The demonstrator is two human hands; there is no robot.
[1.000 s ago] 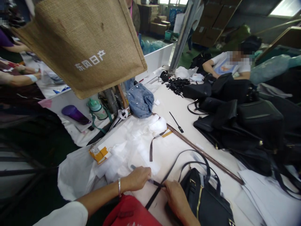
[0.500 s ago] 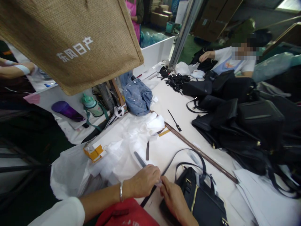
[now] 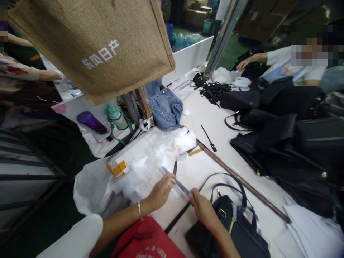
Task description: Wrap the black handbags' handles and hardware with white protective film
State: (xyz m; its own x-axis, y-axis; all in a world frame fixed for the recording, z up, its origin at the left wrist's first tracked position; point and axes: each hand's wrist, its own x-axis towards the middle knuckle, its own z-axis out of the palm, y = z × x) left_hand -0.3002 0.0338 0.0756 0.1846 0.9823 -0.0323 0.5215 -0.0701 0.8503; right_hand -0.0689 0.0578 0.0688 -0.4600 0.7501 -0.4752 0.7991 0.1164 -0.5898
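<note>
My left hand (image 3: 160, 191) and my right hand (image 3: 202, 208) are both pinched on a thin clear plastic sleeve (image 3: 176, 183) that covers part of a dark strap (image 3: 179, 217), held just above the white table (image 3: 215, 114). The strap runs down toward my red apron (image 3: 146, 243). A black handbag (image 3: 236, 233) with gold fittings and looped handles lies under my right wrist. A silver bangle is on my left wrist. White wrapping paper (image 3: 150, 161) is heaped just beyond my left hand.
A jute bag (image 3: 94, 46) hangs overhead at the left. A long brown stick (image 3: 242, 179) crosses the table. Black bags (image 3: 290, 136) pile up at the right, where another person sits. A denim bundle (image 3: 166, 109), bottles (image 3: 116, 116) and loose black straps (image 3: 215, 91) lie farther back.
My hands have lifted off the table and moved apart a little, drawing the clear sleeve along the strap. The camera view shifted slightly.
</note>
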